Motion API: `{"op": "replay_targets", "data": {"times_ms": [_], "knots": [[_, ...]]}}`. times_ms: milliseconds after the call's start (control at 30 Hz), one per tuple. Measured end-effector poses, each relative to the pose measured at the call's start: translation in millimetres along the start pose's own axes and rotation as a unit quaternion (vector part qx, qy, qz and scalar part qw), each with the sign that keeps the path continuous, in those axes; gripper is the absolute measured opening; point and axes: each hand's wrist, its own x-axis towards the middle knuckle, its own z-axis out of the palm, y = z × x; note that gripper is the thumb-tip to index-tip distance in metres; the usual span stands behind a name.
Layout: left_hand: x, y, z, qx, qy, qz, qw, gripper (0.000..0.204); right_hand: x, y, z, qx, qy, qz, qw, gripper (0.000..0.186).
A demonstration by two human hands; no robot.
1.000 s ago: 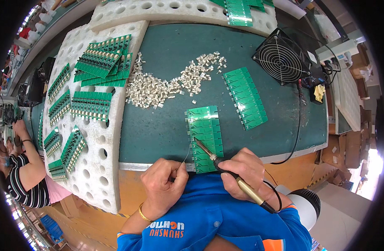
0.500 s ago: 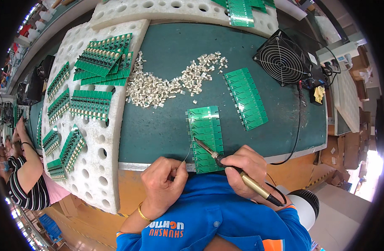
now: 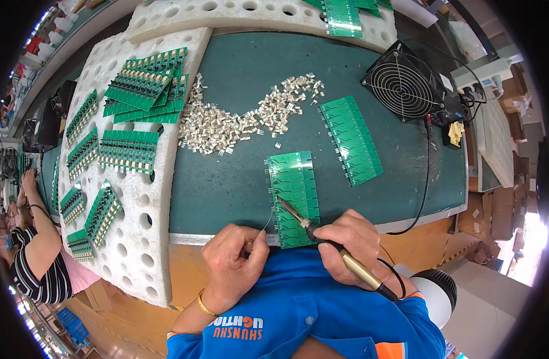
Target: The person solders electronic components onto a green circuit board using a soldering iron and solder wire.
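My left hand [image 3: 235, 257] is closed, pinching a thin solder wire [image 3: 267, 222] that runs up to the left edge of a green circuit board panel [image 3: 293, 179]. In my right hand [image 3: 349, 245] is a soldering iron [image 3: 359, 268] with a gold-coloured handle. Its tip meets the panel's left edge, close to the wire's end. White connectors with pins line that edge. The panel lies at the table's near edge, partly over it. A second green panel [image 3: 351, 141] lies to the right, and a pile of loose white connectors [image 3: 226, 128] is farther off.
Perforated white foam [image 3: 128, 263] on the left bears several green boards [image 3: 144, 84] with parts on them. More foam [image 3: 256, 13] lies along the far side. A black fan [image 3: 403, 87] stands at the right, near the iron's cable [image 3: 427, 179]. Another person [image 3: 38, 251] sits far left.
The handle of the soldering iron and my right hand have shifted very slightly. The tip, the wire and my left hand stay in nearly the same place.
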Motion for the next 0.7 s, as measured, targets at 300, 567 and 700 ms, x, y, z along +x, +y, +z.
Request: {"op": "replay_targets", "data": {"times_ms": [300, 567, 700], "knots": [[2.2, -1.2, 1.5, 0.003, 0.007, 0.011, 1.000, 0.013, 1.3, -0.2, 0.8, -0.002, -0.001, -0.004, 1.000, 0.024], [1.0, -3.0, 0.8, -0.002, 0.004, 0.010, 1.000, 0.013, 1.2, -0.7, -0.2, -0.004, -0.010, -0.005, 1.000, 0.023], [0.7, -2.2, 1.0, -0.007, 0.010, 0.006, 1.000, 0.012, -0.4, -0.9, -0.6, -0.005, -0.007, -0.005, 1.000, 0.022]]}}
